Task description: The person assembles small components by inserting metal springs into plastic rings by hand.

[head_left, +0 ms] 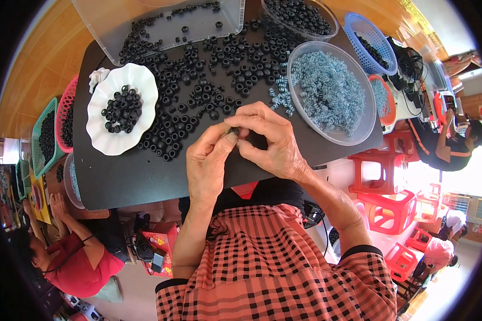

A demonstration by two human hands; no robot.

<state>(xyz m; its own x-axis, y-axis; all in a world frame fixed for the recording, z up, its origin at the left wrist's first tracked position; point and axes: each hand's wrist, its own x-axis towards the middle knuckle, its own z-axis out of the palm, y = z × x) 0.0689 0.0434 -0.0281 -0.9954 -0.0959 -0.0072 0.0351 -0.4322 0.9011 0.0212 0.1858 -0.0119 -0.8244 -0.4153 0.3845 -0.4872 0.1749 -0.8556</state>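
Observation:
Just past the table's near edge, my left hand [206, 163] pinches a small black bead-like piece [233, 130] between thumb and fingertips. My right hand [273, 140] meets it there, fingers curled and fingertips closed at the same piece, which they mostly hide. Beyond my hands lie many loose round black pieces with holes [203, 96]. At the left, a white scalloped plate [115, 147] carries a heap of smaller black pieces [122, 109]. On the right, small bluish coil springs [332, 85] fill a clear round tub [353, 140], and some lie spilled beside it.
A clear plastic bin [198, 27] lies at the far edge with black pieces in it, near a clear tub [334, 27] of them. Baskets in blue [353, 35], pink [64, 112] and green [37, 139] flank the table. Red stools [377, 171] and other people surround it.

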